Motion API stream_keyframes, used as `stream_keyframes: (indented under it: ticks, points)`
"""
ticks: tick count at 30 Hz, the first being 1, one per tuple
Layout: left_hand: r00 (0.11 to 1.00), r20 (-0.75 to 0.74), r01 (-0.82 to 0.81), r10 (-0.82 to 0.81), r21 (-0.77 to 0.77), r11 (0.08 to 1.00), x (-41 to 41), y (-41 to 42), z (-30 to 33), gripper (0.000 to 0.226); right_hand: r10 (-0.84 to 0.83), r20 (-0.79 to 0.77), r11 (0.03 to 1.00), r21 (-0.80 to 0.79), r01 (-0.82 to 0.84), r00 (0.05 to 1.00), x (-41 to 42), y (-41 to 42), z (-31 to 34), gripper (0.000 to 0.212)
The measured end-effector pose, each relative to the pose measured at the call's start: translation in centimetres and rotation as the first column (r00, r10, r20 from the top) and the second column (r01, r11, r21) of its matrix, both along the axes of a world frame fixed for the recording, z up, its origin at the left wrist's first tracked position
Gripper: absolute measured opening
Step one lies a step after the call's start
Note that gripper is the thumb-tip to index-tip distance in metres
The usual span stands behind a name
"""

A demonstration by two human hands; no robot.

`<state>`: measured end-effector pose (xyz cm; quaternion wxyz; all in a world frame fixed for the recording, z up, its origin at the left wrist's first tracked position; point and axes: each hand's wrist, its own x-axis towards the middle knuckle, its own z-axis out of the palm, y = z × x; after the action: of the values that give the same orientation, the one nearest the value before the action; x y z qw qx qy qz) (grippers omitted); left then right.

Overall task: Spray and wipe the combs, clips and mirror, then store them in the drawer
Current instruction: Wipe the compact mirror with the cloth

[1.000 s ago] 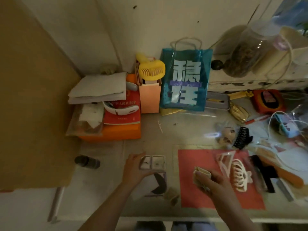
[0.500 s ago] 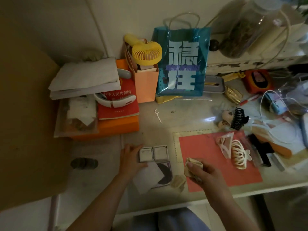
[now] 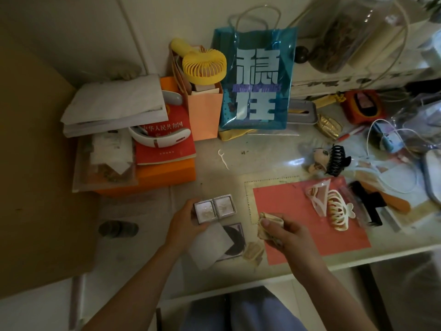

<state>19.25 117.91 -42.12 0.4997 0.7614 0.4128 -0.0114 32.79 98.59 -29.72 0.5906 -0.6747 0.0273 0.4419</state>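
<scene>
1. The left hand (image 3: 188, 217) grasps the small folding mirror (image 3: 213, 207), fingers curled round its left panel. A second ago that hand only rested against the mirror on the tabletop (image 3: 262, 154); now the opened mirror looks tipped up toward the person, its two panes catching the light.
2. The right hand (image 3: 284, 231) is clenched round a crumpled beige cloth (image 3: 268, 226) at about 3 o'clock from the mirror, near it but apart. It has drifted a little closer to the mirror across the three pictures.
3. Judged from this, the mirror is the piece in hand and the wiping stroke is about to begin; no contact between cloth and glass shows yet.
4. The cream claw clips (image 3: 331, 207) lie on the red mat (image 3: 286, 206) at 3 o'clock from the cloth, and a black claw clip (image 3: 336, 160) sits at about 1 o'clock beyond the mat. They appear unmoved.
5. A dark comb (image 3: 368, 207) lies just beyond the mat's right edge.
6. No drawer is identifiable in view, so storing is probably well ahead.
</scene>
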Motion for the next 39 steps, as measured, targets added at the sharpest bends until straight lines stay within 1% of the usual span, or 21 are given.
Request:
stream_keyframes:
  ticks: [4,8,11,14,17,19,22,24,30,32,34,37,39]
  points:
    - [0.994,0.072,-0.081,0.088,-0.094,0.992,0.1,-0.7,1.5,0.055,-0.013,-0.021,1.0,0.002,0.013,1.0,-0.1,-0.3,0.2,0.01]
    - [0.984,0.075,-0.151,0.162,-0.139,0.979,0.4,-0.8,3.2,0.057,-0.012,-0.039,1.0,-0.013,0.012,0.999,0.1,-0.4,0.5,0.011]
    - [0.957,0.122,-0.23,0.263,-0.23,0.946,0.6,-0.6,5.3,0.052,-0.025,-0.041,0.999,-0.042,0.023,0.999,0.2,-0.4,0.7,0.014]
    - [0.931,0.216,-0.225,0.296,-0.302,0.927,1.0,-0.5,8.5,0.05,-0.074,-0.011,0.996,-0.046,0.073,0.997,0.7,-0.2,1.4,0.02]
    - [0.909,0.307,-0.175,0.282,-0.331,0.927,1.4,-0.4,12.0,0.047,-0.142,0.048,0.99,-0.013,0.143,0.989,1.8,0.5,2.8,0.014]
    - [0.903,0.349,-0.134,0.249,-0.322,0.937,1.7,-0.3,14.1,0.045,-0.174,0.081,0.984,0.047,0.171,0.981,2.6,1.0,4.2,0.015]
    - [0.896,0.404,-0.065,0.186,-0.295,0.953,2.1,-0.5,17.2,0.046,-0.153,0.137,0.984,0.118,0.137,0.979,3.9,1.7,6.6,0.019]
    - [0.884,0.441,-0.039,0.156,-0.262,0.964,2.4,-0.8,19.2,0.048,-0.133,0.148,0.982,0.156,0.109,0.98,4.6,2.0,8.2,0.019]
    - [0.859,0.503,-0.005,0.091,-0.17,0.985,3.0,-1.5,23.7,0.049,-0.065,0.181,0.971,0.237,0.021,0.981,5.5,1.9,11.6,0.025]
    - [0.848,0.522,-0.02,0.094,-0.147,0.989,3.2,-1.7,24.7,0.049,-0.045,0.185,0.964,0.267,-0.006,0.982,5.4,1.9,12.6,0.026]
    - [0.827,0.553,-0.039,0.104,-0.127,0.991,3.4,-2.0,25.7,0.05,-0.055,0.176,0.953,0.302,0.0,0.983,5.3,1.9,13.3,0.023]
    - [0.799,0.596,-0.018,0.08,-0.11,0.994,3.7,-2.5,26.9,0.051,-0.09,0.163,0.937,0.347,0.028,0.983,5.2,1.7,14.4,0.012]
    - [0.78,0.619,-0.017,0.089,-0.121,0.993,3.9,-2.8,27.4,0.054,-0.101,0.16,0.93,0.367,0.036,0.982,5.3,1.6,14.9,0.01]
